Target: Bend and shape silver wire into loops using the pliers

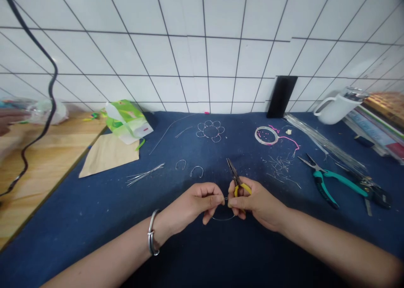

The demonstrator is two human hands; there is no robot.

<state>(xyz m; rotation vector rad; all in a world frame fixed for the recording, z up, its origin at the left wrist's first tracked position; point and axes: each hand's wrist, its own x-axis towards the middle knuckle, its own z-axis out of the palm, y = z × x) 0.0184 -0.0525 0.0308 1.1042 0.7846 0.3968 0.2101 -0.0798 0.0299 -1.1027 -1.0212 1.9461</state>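
Note:
Fingertips pinched, my left hand (203,202) grips a thin bent wire (224,219), which curves as a loop between both hands. My right hand (249,199) is closed around yellow-handled needle-nose pliers (232,170), jaws pointing away from me, and its thumb and finger also pinch the wire. The wire's ends are hidden by my fingers. Beyond my hands lie two small curved wire pieces (196,171). Farther back rests a flower-shaped wire frame (211,131) with several loops around a ring.
Straight wires (145,174) lie left; wire clippings (279,166) and teal-handled pliers (328,178) lie right. Behind are a white ring (256,136) with pink beads and cord, a wire bundle (325,141), a black upright object (282,96), a white mug (334,107) and a green bag (126,119).

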